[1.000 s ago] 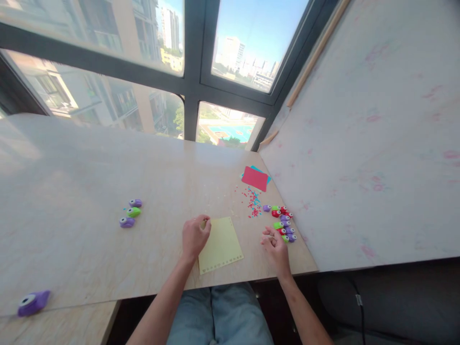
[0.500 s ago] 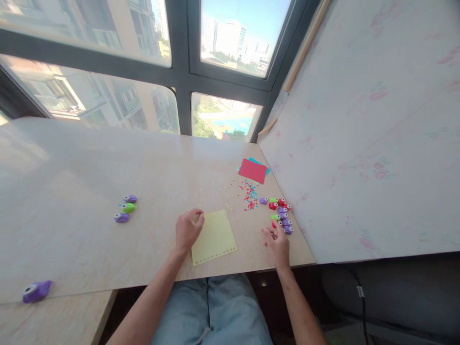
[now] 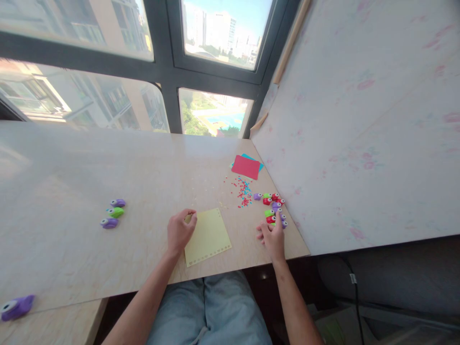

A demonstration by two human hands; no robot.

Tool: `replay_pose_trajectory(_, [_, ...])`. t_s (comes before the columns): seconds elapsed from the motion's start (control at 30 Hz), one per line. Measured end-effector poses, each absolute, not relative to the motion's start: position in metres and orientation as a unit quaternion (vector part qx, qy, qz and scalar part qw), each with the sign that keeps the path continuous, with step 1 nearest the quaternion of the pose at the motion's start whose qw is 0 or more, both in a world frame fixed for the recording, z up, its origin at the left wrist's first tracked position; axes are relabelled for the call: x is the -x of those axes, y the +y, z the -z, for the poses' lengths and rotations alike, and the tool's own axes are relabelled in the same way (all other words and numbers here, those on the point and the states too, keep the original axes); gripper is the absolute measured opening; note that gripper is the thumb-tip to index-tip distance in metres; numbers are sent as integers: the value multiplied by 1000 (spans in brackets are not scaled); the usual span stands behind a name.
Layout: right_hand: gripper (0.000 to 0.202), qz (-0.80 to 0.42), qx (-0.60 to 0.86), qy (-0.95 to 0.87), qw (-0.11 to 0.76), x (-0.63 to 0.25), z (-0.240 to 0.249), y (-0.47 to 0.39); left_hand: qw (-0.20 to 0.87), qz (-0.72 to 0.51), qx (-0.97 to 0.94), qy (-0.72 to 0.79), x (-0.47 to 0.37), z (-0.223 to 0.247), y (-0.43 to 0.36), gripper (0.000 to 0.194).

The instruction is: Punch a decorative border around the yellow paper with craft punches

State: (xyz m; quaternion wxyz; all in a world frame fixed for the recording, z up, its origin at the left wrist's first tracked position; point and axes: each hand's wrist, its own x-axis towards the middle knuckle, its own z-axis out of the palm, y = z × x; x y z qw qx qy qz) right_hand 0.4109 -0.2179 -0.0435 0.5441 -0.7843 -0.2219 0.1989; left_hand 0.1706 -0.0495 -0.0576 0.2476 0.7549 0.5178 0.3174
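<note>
A yellow sheet of paper lies on the tabletop, with small punched shapes along its near edge and a few by its far right corner. My left hand is at the sheet's far left corner, thumb and index finger closed on its edge. My right hand is over the near side of a cluster of small paper punches. Its index finger stretches forward onto the purple punches, while the other fingers are bent and apart. Just beyond the fingers are a red punch and a green punch.
Red and blue paper bits are scattered beyond the sheet, near a red card stacked on blue. Further punches stand to the left, and one purple punch at the near left. A papered wall borders the right side.
My right index finger has stretched further forward over the punches. My left hand stays at the sheet's corner. The whole view has shifted slightly.
</note>
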Motion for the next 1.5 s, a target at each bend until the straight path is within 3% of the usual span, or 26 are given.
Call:
replay_pose_trajectory(0.3, [86,-260,769,-247,529,-420,41,-220,242,-321,-757,515,-170,56,-50,20])
replay_pose_trajectory(0.83, [79,-266,798,-263,472,-424,42,-212,255,-323,-747,522,-171,55,-53,21])
replay_pose_trajectory(1.13, [94,-266,791,-235,498,-420,41,-214,265,-328,-743,520,-170,53,-54,22])
replay_pose_trajectory(1.37, [99,-198,792,-204,540,-412,45,-220,267,-330,-743,518,-170,53,-54,23])
replay_pose_trajectory(1.5, [92,-212,785,-193,550,-412,46,-220,271,-330,-742,518,-170,53,-54,22])
